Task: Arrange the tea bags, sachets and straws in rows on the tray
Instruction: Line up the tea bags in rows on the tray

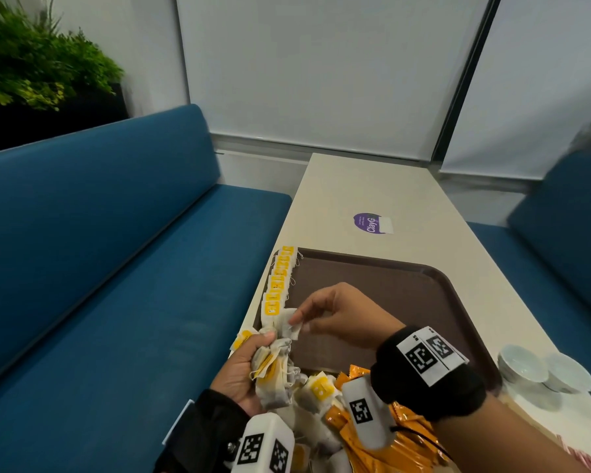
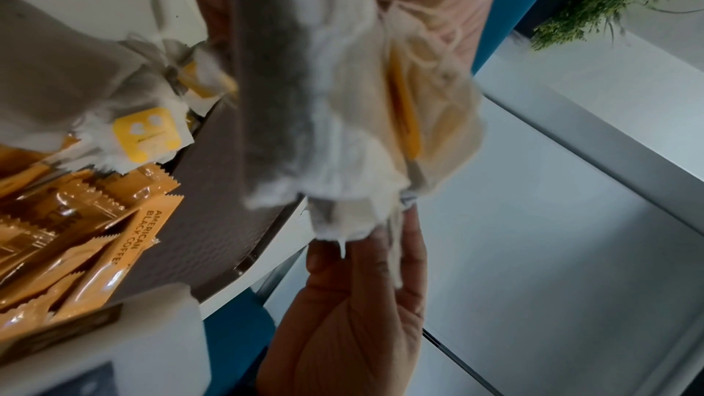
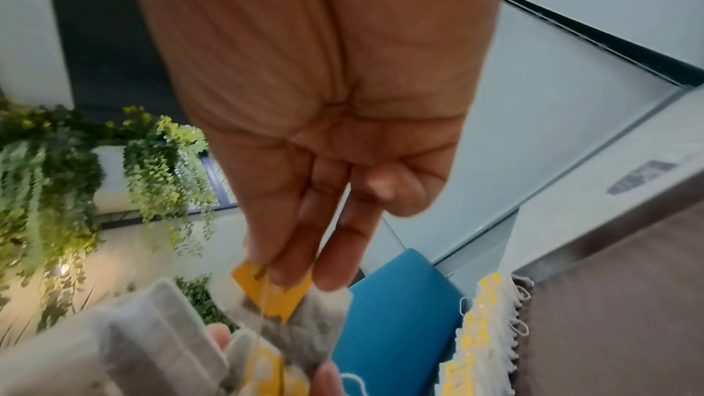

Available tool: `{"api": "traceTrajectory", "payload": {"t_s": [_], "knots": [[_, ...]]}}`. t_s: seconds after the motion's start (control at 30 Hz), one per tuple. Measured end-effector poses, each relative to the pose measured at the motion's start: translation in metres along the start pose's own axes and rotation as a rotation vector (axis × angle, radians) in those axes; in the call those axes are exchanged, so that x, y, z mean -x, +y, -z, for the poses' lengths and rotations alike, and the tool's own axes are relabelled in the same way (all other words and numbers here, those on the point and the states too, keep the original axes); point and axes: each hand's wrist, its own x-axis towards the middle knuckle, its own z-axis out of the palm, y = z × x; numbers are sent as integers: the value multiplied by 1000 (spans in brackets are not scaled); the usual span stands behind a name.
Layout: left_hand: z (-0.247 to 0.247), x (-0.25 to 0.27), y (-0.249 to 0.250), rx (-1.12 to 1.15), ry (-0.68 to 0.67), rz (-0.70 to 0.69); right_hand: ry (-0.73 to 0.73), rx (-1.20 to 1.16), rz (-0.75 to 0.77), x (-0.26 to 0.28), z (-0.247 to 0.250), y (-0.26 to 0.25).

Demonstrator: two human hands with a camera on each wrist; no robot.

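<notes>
A brown tray (image 1: 406, 288) lies on the pale table. Along its left edge runs a row of tea bags (image 1: 277, 285) with yellow tags, also in the right wrist view (image 3: 484, 327). My left hand (image 1: 261, 341) grips a bunch of tea bags (image 1: 275, 368) over the tray's near left corner; the bunch (image 2: 324, 101) fills the left wrist view. My right hand (image 1: 297, 318) pinches one tea bag (image 1: 289, 327) at the top of that bunch, by its yellow tag (image 3: 274, 291). Orange coffee sachets (image 1: 403, 438) and loose tea bags (image 1: 318, 390) are heaped at the tray's near end.
Two white bowls (image 1: 543, 370) stand on the table right of the tray. Red-and-white striped straws (image 1: 580, 455) show at the bottom right corner. A purple sticker (image 1: 371, 223) lies beyond the tray. Blue benches (image 1: 116, 268) flank the table.
</notes>
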Motion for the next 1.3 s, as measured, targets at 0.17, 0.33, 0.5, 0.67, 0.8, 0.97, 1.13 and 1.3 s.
{"api": "traceTrajectory", "payload": {"t_s": [0.17,0.33,0.5,0.67,0.8,0.97,1.13,1.3], "knots": [[8,-5,1,9,9,16,167,66,56,-8,2,2],[8,-6,3,-6,21,16,-10,246,-62,-11,-7,6],[7,-9,8,14,12,12,-143,312,-165,-14,-17,16],[-3,-8,13,1,-49,19,-62,431,-177,-20,-31,21],[-2,-10,16,-10,-23,-19,54,413,-238,-27,-25,28],[7,-11,15,-58,53,-34,94,334,-226,-34,-10,29],[12,-11,16,-20,126,11,211,212,-255,-45,-9,34],[16,-13,18,-14,142,14,106,121,-384,-62,-18,35]]}}
